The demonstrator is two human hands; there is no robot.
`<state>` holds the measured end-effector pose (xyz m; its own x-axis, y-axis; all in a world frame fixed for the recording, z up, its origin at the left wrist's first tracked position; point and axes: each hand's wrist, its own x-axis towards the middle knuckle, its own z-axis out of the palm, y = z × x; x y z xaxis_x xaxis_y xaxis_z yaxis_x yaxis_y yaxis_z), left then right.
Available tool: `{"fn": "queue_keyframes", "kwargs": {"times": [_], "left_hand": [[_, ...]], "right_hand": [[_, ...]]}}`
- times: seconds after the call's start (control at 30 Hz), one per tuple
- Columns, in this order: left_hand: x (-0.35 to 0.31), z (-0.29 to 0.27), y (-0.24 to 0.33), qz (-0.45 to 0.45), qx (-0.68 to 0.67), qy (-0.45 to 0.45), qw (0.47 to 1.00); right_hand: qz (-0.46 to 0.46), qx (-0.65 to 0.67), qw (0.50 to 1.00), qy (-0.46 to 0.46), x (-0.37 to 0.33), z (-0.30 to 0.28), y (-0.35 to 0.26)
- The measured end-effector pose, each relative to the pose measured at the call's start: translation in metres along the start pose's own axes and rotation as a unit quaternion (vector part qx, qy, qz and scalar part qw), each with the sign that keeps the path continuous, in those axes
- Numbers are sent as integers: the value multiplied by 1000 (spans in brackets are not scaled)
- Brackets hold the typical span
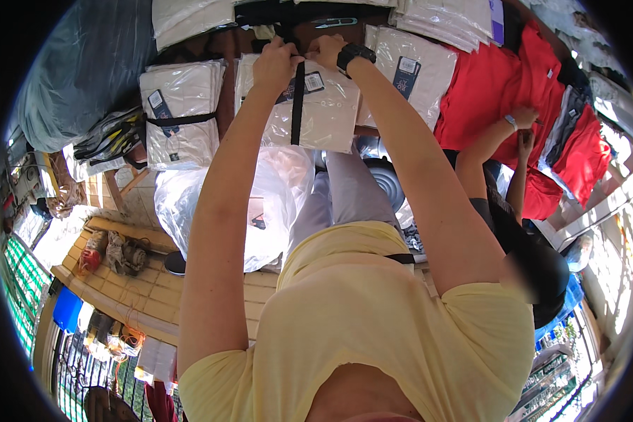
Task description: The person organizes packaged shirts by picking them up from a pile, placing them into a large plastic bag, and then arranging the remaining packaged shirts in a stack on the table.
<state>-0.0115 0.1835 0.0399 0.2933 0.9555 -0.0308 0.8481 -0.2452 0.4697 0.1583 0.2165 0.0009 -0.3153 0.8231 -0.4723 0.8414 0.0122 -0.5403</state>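
Observation:
A stack of beige garments in clear plastic bags [330,112] lies in front of me at the table edge, with a dark label on top. A black strap [297,105] runs around it. My left hand [277,65] is closed on the strap at the stack's far edge. My right hand [328,52], below a black wristwatch [355,56], is closed close beside it, its fingers curled at the strap's far end; the fingertips are partly hidden. To the left sits another bagged stack [183,144] with a black strap around it.
Thread snips [336,23] lie beyond my hands. More bagged garments [429,70] rest to the right. Red garments [485,84] lie farther right, where another person's hand [522,118] works. A clear plastic bag [211,204] hangs below the table edge, and a wooden bench [155,309] stands lower left.

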Motion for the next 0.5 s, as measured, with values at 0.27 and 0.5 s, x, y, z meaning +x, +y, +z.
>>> {"fn": "queue_keyframes", "kwargs": {"times": [0.27,0.5], "left_hand": [[-4,0,10,4,52,-47,998],[-17,-18,-5,5,6,-65,998]], "right_hand": [[60,51,995,62,5,10,3],[120,-40,990,66,4,4,-8]]}}
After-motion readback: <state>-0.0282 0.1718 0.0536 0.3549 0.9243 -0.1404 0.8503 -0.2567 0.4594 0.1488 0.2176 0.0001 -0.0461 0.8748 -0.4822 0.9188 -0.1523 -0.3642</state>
